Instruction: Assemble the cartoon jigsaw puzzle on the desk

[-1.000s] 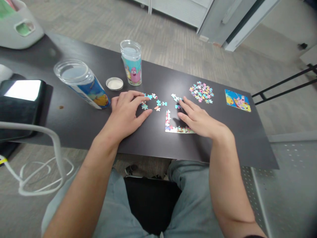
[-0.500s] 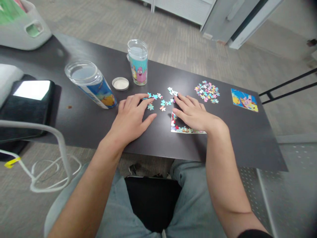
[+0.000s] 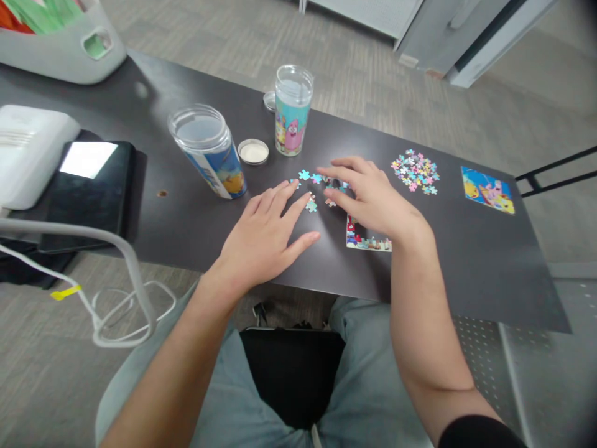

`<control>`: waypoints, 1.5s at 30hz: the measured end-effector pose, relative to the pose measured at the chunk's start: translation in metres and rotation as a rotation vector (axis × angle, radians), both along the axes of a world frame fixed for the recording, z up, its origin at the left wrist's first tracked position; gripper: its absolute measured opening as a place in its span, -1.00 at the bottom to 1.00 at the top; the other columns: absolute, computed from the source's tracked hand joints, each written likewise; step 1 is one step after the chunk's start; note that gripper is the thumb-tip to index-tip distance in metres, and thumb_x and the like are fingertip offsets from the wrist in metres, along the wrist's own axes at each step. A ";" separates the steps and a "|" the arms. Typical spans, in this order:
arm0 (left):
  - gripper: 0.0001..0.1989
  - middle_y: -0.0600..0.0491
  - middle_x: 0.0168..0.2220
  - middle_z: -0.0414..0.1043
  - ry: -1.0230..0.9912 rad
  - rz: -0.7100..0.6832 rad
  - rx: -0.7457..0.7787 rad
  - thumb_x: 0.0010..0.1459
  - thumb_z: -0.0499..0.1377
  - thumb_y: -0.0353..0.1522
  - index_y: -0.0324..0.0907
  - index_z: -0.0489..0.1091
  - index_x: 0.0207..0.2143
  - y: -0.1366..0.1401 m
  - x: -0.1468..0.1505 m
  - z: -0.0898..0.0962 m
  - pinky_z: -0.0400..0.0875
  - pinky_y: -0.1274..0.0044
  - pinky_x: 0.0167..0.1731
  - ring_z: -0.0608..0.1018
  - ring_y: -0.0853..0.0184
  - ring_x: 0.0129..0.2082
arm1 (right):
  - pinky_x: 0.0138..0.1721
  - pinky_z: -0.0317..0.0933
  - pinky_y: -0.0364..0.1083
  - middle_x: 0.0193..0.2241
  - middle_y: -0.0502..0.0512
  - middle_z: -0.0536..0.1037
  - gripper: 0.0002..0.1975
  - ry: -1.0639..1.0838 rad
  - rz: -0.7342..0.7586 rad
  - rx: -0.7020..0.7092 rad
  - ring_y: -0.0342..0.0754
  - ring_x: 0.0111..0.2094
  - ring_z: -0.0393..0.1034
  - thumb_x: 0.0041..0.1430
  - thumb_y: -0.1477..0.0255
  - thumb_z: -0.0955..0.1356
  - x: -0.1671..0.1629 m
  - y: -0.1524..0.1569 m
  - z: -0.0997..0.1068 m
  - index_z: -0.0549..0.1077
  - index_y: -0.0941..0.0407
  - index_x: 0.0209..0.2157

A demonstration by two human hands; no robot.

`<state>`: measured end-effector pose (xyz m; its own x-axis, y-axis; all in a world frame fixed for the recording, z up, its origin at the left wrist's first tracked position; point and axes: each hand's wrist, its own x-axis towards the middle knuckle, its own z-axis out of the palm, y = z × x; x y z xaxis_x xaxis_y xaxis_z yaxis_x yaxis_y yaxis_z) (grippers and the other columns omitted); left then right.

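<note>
My left hand (image 3: pixel 263 239) rests on the dark table with its fingers spread, fingertips beside a few loose jigsaw pieces (image 3: pixel 311 204). Over more loose pieces (image 3: pixel 304 175) is my right hand (image 3: pixel 373 199), thumb and index finger apart; it partly covers them, and I cannot tell whether it touches one. Below that hand lies an L-shaped joined puzzle border (image 3: pixel 368 244), its right part hidden by my wrist. A heap of small pastel jigsaw pieces (image 3: pixel 415 171) lies to the right. Past it is a colourful picture card (image 3: pixel 488 190).
Left of the pieces stand a blue cartoon canister (image 3: pixel 214 162) and a teal cartoon canister (image 3: pixel 293 127), both clear-topped. A round lid (image 3: pixel 253 151) lies between them. A black tablet-like device (image 3: pixel 93 199), a white box (image 3: pixel 35 149), a grey bin (image 3: pixel 69 53) and a thick cable (image 3: pixel 125 249) are further left.
My right hand has moved left over the loose pieces and its fingers have curled a little. The left hand stays nearly in place by the pieces. The whole view has shifted, moving the table rightward.
</note>
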<state>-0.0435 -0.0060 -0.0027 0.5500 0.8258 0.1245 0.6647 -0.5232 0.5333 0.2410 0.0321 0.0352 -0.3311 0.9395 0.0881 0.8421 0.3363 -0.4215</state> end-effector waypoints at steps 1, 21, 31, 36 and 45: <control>-0.23 -0.27 0.86 0.22 -0.002 -0.001 0.003 0.67 0.19 0.14 0.06 0.41 0.73 -0.001 -0.001 0.000 0.16 -0.40 0.78 0.27 -0.41 0.85 | 0.66 0.34 0.60 0.57 0.21 0.67 -0.49 0.008 0.021 -0.007 0.56 0.61 0.51 0.70 0.20 0.46 -0.005 -0.001 0.002 0.78 -0.22 0.52; -0.28 -0.22 0.75 0.45 0.074 -0.065 0.115 0.73 0.16 -0.02 -0.15 0.47 0.72 -0.006 -0.007 0.004 0.29 -0.29 0.82 0.40 -0.26 0.82 | 0.16 0.60 0.22 0.12 0.17 0.76 -0.72 0.064 -0.092 0.001 0.19 -0.03 0.71 0.54 0.44 0.52 -0.001 0.006 -0.004 0.80 0.01 0.18; -0.41 -0.20 0.74 0.45 0.046 -0.061 0.155 0.73 0.21 -0.06 -0.18 0.53 0.57 -0.005 -0.011 -0.001 0.33 -0.26 0.82 0.45 -0.20 0.80 | 0.37 0.61 0.27 0.13 0.24 0.73 -0.52 -0.021 -0.110 -0.064 0.24 0.08 0.74 0.66 0.47 0.46 -0.013 -0.001 -0.006 0.80 0.01 0.46; -0.62 -0.07 0.68 0.56 0.006 -0.093 0.139 0.71 0.22 -0.15 0.00 0.62 0.41 -0.005 -0.014 0.000 0.37 -0.29 0.80 0.48 -0.15 0.78 | 0.38 0.61 0.31 0.15 0.25 0.73 -0.52 -0.010 -0.115 -0.029 0.23 0.01 0.74 0.69 0.45 0.46 -0.012 -0.002 -0.007 0.79 0.01 0.48; -0.58 -0.05 0.70 0.55 -0.014 -0.078 0.081 0.68 0.25 -0.16 0.04 0.64 0.44 -0.002 -0.012 0.006 0.30 -0.30 0.81 0.47 -0.19 0.78 | 0.26 0.58 0.25 0.00 0.16 0.74 -0.57 0.057 -0.045 0.000 0.22 0.00 0.68 0.71 0.49 0.43 -0.011 0.005 0.001 0.80 -0.04 0.41</control>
